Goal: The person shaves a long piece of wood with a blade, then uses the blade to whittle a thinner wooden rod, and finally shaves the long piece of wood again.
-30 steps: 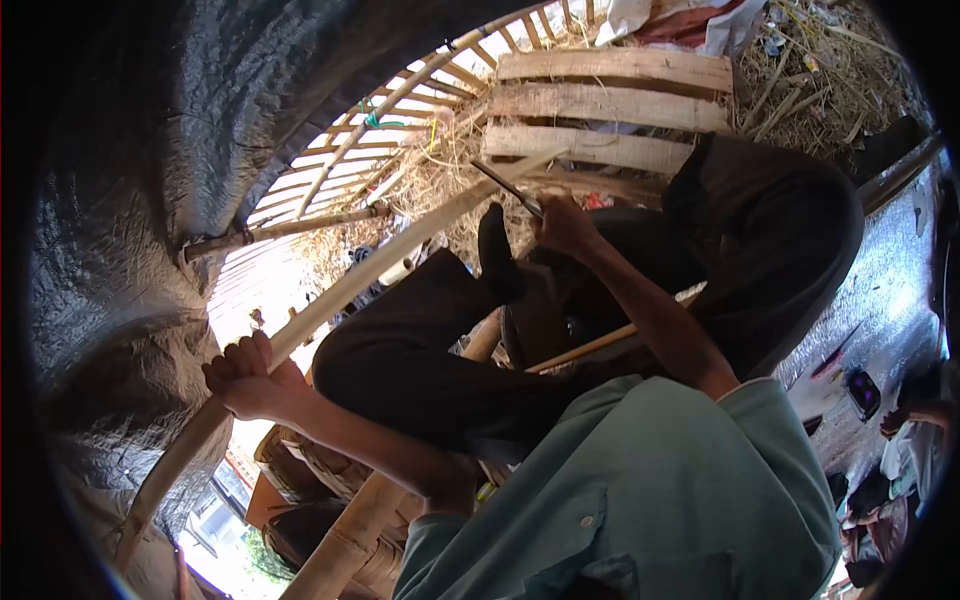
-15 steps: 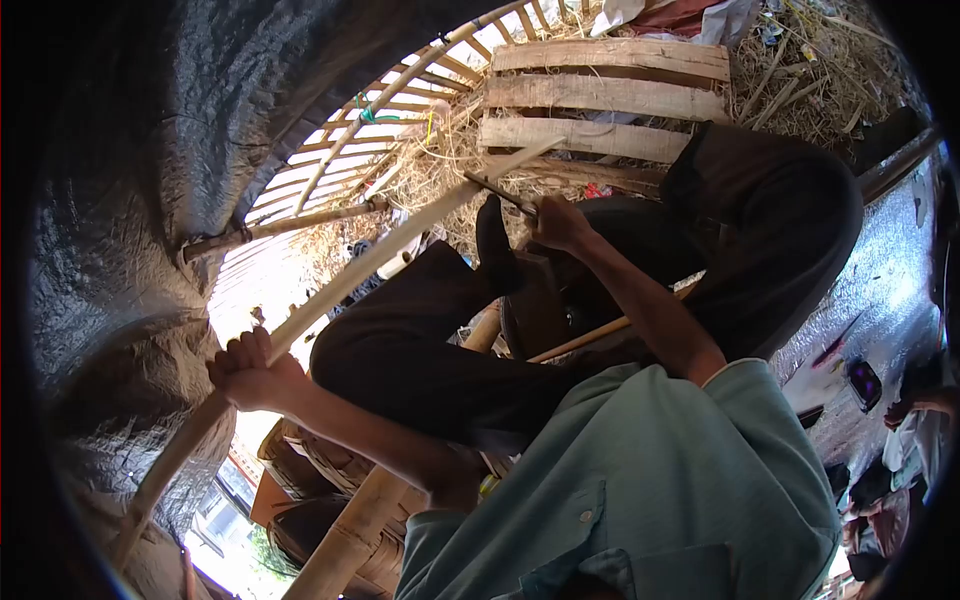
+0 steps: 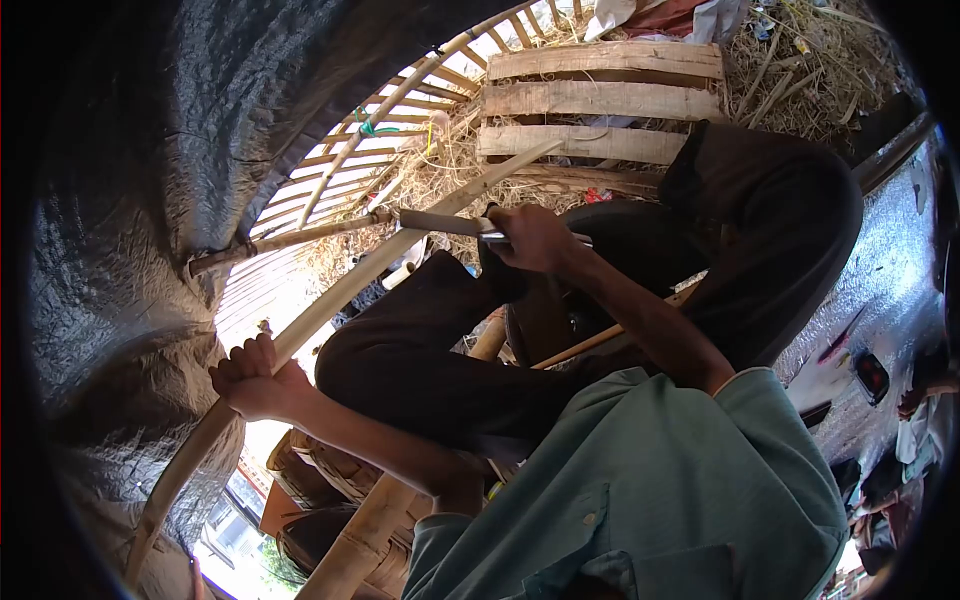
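Note:
A long pale bamboo strip (image 3: pixel 345 285) runs diagonally from the lower left up to the slatted wood. My left hand (image 3: pixel 258 380) is closed around its lower part, with the fingers wrapped over it. My right hand (image 3: pixel 535 238) grips a knife (image 3: pixel 440 222) by its handle end. Its broad grey blade points left, and the tip overlaps the strip around mid-length. The strip's upper end tapers to a point beyond the blade. Below the strip are my bent legs in dark trousers (image 3: pixel 430 350).
Pale wooden slats (image 3: pixel 605 98) lie ahead over straw and shavings (image 3: pixel 800 95). A bamboo lattice (image 3: pixel 345 150) curves along the upper left beside a dark plastic sheet (image 3: pixel 240 100). Woven baskets (image 3: pixel 325 465) and a thick bamboo pole (image 3: pixel 360 535) are at lower left. A person's hand (image 3: pixel 915 400) shows at the far right.
My right hand has moved slightly down and left with the knife, whose blade now lies lower along the strip with its broad side showing. My left hand keeps its grip.

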Available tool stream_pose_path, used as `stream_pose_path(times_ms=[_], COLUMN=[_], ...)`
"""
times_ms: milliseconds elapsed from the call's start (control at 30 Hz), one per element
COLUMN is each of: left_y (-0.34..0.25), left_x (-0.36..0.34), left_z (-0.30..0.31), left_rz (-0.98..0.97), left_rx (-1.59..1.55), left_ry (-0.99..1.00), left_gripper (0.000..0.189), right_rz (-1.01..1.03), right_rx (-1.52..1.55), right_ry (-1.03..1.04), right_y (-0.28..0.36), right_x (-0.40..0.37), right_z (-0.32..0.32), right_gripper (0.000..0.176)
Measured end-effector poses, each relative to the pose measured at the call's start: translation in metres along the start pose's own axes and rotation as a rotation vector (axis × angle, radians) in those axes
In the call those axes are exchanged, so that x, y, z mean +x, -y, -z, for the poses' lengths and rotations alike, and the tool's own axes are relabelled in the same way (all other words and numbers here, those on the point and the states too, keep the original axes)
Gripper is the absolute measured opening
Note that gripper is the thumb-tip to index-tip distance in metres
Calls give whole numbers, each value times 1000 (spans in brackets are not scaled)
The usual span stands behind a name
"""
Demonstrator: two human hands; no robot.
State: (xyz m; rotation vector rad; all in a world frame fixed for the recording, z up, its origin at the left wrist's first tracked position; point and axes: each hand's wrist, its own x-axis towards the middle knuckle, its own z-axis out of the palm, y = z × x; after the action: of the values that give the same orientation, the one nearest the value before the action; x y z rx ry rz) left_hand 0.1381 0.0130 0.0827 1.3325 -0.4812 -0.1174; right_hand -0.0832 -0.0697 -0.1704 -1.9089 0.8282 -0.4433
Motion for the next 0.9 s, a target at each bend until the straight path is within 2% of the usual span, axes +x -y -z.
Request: stream_pose_path(times_ms=[33,100,133,167,200,267,333,367,400,467,533,600,700,767,800,867,900], left_y=[0,0,0,0,4,8,9,12,4,3,3,5,0,-1,3,7,4], left_x=[4,10,2,-5,-5,3,12,15,6,-1,4,3,-1,-1,-1,-1,-4], left_z=[5,15,13,4,-8,-1,17,16,0,-9,-1,-2,-12,-14,-10,-2,-7], left_rz=[16,48,20,-5,-42,-11,-99,-95,8,-36,-25,-20,-21,11,-6,-42,-34], left_rx=[-12,-37,6,58,77,91,53,25,-31,23,19,25,36,10,13,24,152], left_ry=[42,119,-15,-135,-243,-241,146,152,38,-34,-12,-30,-114,-177,-143,-67,-237], left_gripper=[38,38,37,37,37,33,33,35,36,38,38,38,37,36,36,36,33], right_rz=[72,-55,-121,-408,-366,-255,-462,-489,-433,-295,-204,12,165,-22,-115,-581,-535], right_rx=[-43,130,219,7,-41,-159,-109,-122,-110,11,29,-12,-40,-20,-10,-126,-220], right_ry=[-20,-30,-21,241,142,-59,74,125,-16,-7,96,21,33,-18,-34,-16,9], right_y=[3,-13,-28,-79,-96,-121,-94,-99,-96,-78,-27,-2,23,8,-7,-133,-144], right_x=[1,1,-3,7,-5,-6,-5,-5,-8,-5,-1,5,14,16,13,5,4], right_z=[1,-4,-11,-38,-50,-50,-31,-38,-42,-37,-13,-17,-17,-21,-26,-74,-54], right_gripper=[21,19,19,20,22,26,25,24,23,24,22,25,26,23,23,24,25])
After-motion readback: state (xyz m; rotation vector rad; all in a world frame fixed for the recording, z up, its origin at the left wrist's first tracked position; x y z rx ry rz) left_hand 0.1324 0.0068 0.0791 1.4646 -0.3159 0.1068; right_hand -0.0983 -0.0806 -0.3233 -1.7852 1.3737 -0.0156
